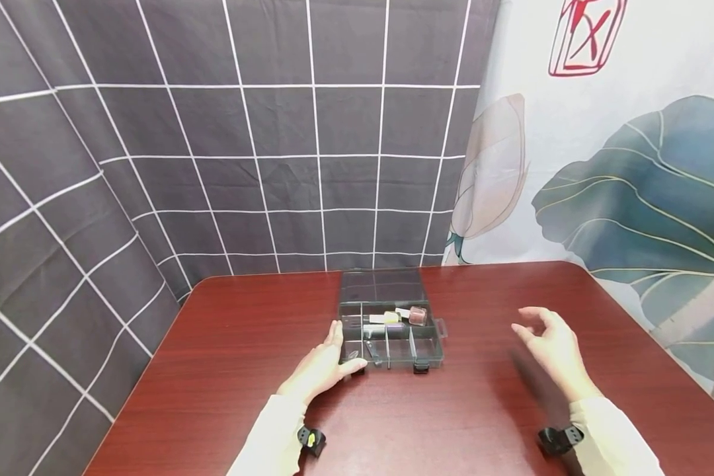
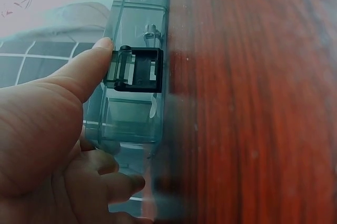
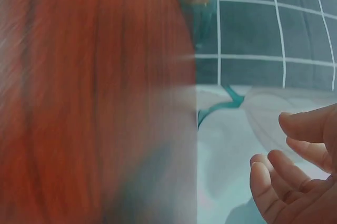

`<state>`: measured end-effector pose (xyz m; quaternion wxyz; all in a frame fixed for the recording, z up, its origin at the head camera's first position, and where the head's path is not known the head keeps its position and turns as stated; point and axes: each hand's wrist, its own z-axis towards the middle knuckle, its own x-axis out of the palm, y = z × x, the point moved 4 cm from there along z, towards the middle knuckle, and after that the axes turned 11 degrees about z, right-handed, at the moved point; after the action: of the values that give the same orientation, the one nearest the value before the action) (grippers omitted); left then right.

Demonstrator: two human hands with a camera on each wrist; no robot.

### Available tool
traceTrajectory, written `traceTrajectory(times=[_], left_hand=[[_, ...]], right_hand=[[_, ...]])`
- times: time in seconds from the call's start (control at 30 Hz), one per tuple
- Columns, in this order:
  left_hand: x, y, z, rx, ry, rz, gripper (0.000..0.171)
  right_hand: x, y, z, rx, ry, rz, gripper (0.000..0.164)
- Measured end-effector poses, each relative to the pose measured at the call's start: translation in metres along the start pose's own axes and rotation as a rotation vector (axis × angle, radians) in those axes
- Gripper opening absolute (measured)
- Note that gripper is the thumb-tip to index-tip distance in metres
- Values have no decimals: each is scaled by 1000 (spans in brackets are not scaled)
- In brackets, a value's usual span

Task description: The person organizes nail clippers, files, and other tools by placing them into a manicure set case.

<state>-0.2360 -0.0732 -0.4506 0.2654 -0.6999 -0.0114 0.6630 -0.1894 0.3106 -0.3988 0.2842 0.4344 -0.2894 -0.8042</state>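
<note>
A clear plastic compartment box [image 1: 400, 362] sits on the table with its lid [image 1: 383, 286] folded open toward the back. My left hand [image 1: 319, 365] holds its front left corner, fingers along the left side. The thumb lies at the front rim, beside a black latch [image 2: 138, 69]. Inside are a small bottle with pinkish contents [image 1: 418, 316], a yellow and white bottle [image 1: 391, 318], a silvery tube-like piece [image 1: 373, 330] and a small metal tool like a nail clipper [image 1: 372, 352]. Well right of the box, my right hand [image 1: 553, 347] hovers with loosely bent fingers and nothing between them.
The red-brown wooden table [image 1: 238, 324] ends at a dark grid-patterned cloth [image 1: 279, 125] behind and to the left. A white cloth with leaf prints [image 1: 625, 192] hangs at the right. A second black latch [image 1: 420, 367] is on the box's front.
</note>
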Motion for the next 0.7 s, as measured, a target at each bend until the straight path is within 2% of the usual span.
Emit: traceTrajectory(times=[0.17, 0.27, 0.47, 0.7], left_hand=[[0, 0, 0, -2, -1, 9, 96], [0, 1, 0, -2, -5, 20, 95], [-2, -1, -1, 10, -33, 58, 96], [-2, -2, 0, 23, -35, 45, 94]], right_hand=[[-18, -13, -8, 48, -73, -7, 32], [-28, -23, -14, 101, -85, -33, 34], [-41, -44, -25, 195, -38, -115, 36], [-52, -60, -31, 283, 29, -169, 43]])
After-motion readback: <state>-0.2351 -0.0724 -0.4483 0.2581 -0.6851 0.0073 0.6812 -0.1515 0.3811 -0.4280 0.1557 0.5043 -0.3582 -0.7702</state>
